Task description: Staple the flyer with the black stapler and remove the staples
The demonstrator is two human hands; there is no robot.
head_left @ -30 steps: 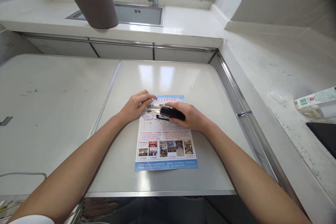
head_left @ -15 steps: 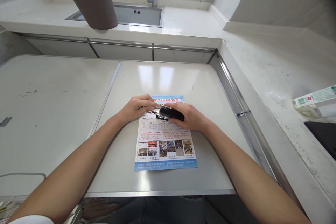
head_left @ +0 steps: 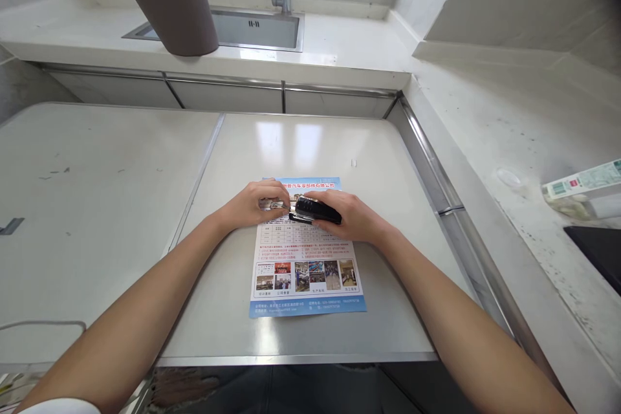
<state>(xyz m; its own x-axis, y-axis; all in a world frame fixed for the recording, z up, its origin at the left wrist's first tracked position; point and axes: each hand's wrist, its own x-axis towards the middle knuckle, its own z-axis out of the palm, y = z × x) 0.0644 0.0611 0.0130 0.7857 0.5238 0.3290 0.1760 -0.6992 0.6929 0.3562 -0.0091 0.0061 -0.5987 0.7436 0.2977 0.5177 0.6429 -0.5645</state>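
Observation:
A printed flyer [head_left: 305,272] with a blue border, tables and photos lies flat on the white table [head_left: 310,142]. On its upper part rests a black stapler [head_left: 316,210], lying sideways. My right hand [head_left: 352,217] is wrapped round the stapler's black body. My left hand [head_left: 255,202] has its fingers curled, pinching the shiny metal part [head_left: 278,205] that sticks out of the stapler's left end. Both forearms reach in from the bottom corners.
A second white table [head_left: 87,194] adjoins on the left. A counter with a steel sink [head_left: 252,29] and tap runs along the back. A brown pipe [head_left: 169,0] hangs at top left. On the right counter lie a green-white box [head_left: 582,184] and a black panel [head_left: 599,252].
My left hand's fingers have curled in from the flyer's top edge onto the metal part at the stapler's left end. The right hand and stapler have barely moved.

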